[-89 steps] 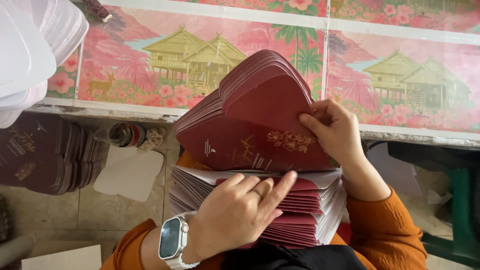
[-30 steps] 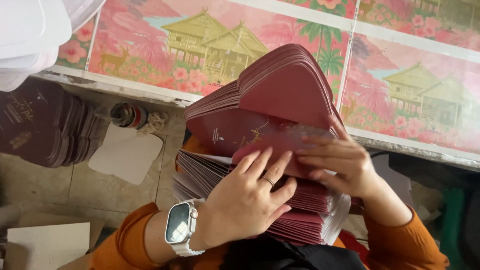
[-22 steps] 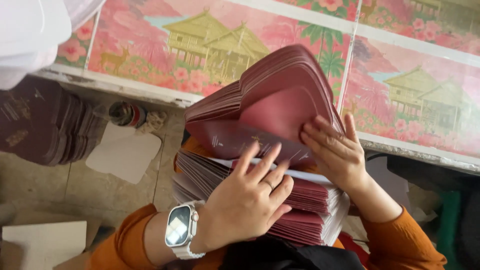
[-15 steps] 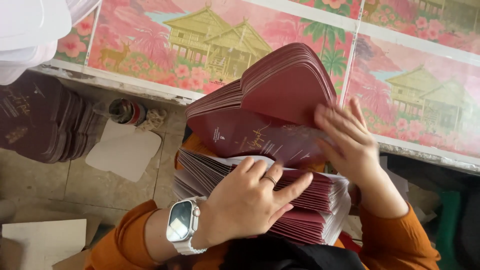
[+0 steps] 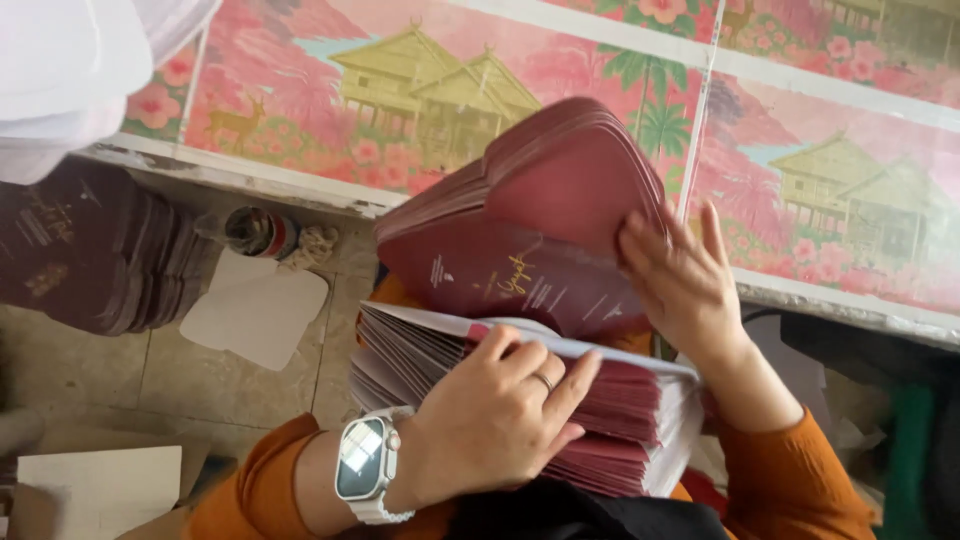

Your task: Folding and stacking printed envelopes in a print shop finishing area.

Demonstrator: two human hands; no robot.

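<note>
Pink mural behind; left hand grips, seemingly, maroon card stack.

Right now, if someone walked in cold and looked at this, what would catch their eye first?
Probably the thick fan of maroon cards standing up in the middle, steadied by the right hand. Below it, the left hand, with a white smartwatch on its wrist, lies on a lower stack of cards. Behind runs a bright pink mural of stilt houses.
</note>
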